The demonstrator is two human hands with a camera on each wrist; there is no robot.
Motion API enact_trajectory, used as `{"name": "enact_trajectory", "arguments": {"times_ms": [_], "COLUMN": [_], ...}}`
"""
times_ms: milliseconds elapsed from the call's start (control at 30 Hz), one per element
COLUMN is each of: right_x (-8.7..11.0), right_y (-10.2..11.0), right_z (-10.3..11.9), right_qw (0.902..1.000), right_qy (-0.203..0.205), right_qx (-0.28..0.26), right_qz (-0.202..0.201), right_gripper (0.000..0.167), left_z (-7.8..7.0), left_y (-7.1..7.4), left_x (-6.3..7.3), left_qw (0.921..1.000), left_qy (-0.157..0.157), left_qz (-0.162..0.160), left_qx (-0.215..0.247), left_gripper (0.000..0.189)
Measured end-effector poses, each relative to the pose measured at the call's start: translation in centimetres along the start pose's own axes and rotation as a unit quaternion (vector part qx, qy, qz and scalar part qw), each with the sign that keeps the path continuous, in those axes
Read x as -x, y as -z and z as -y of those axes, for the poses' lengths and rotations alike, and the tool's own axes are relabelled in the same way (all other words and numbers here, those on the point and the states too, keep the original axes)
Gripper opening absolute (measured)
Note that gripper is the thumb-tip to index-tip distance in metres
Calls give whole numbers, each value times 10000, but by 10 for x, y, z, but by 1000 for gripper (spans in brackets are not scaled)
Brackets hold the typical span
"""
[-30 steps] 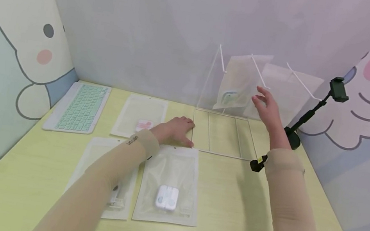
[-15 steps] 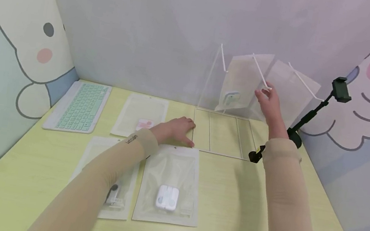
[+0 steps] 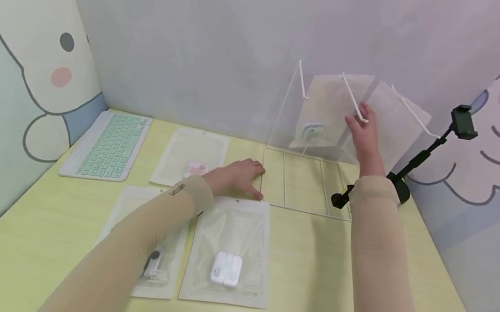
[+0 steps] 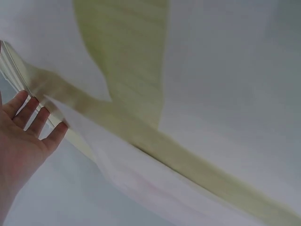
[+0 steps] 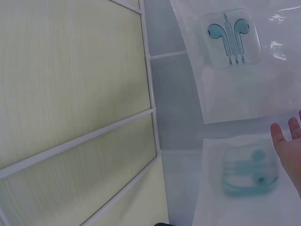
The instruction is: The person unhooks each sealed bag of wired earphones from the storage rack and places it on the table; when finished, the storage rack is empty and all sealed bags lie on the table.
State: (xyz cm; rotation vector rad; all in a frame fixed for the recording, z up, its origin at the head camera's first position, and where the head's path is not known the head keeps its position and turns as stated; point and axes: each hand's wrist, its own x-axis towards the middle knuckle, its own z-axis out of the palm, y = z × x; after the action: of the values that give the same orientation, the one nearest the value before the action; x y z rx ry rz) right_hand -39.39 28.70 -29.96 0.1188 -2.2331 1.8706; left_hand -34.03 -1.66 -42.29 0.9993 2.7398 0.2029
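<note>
My left hand (image 3: pixel 242 176) rests on the table at the left edge of the white wire rack (image 3: pixel 292 208), fingers spread. The left wrist view shows that hand (image 4: pixel 23 141) with its fingers extended. My right hand (image 3: pixel 364 135) is at the tip of the rack's middle hook (image 3: pixel 351 98), between two hanging pouches. Contact with the hook cannot be told. A pouch (image 3: pixel 322 102) hangs from the middle hook and another pouch (image 3: pixel 394 120) from the right one. Both hold cased earphones (image 5: pixel 230 40) in the right wrist view, where the fingers look straight, with nothing visible between them.
On the table lie a pouch (image 3: pixel 231 222) with a white earphone case, a second pouch (image 3: pixel 159 287) partly under the left sleeve, and a third pouch (image 3: pixel 191 147) with a pink item. A mint keyboard (image 3: pixel 110 144) is at left. A black phone stand (image 3: pixel 417 158) stands at right.
My right hand has moved slightly up to the middle hook's tip, and its forearm has shifted left. The hanging pouches have swung a little. The left hand has stayed in place.
</note>
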Motion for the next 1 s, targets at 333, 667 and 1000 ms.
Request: {"name": "enact_trajectory", "arguments": {"times_ms": [333, 667, 1000], "right_x": [-5, 5, 28], "right_y": [5, 15, 19], "right_z": [-24, -44, -30], "right_qw": [9926, 9962, 9954], "right_qy": [550, 806, 598], "right_qx": [-879, 271, 726], "right_qz": [-639, -186, 170], "right_gripper": [28, 31, 40], "left_z": [-4, -1, 5], "left_y": [2, 0, -3], "left_x": [1, 0, 2], "left_qw": [9999, 9995, 9995], "left_qy": [-29, 38, 78], "left_qz": [-89, -180, -109], "left_qx": [51, 255, 301], "left_gripper": [86, 88, 90]}}
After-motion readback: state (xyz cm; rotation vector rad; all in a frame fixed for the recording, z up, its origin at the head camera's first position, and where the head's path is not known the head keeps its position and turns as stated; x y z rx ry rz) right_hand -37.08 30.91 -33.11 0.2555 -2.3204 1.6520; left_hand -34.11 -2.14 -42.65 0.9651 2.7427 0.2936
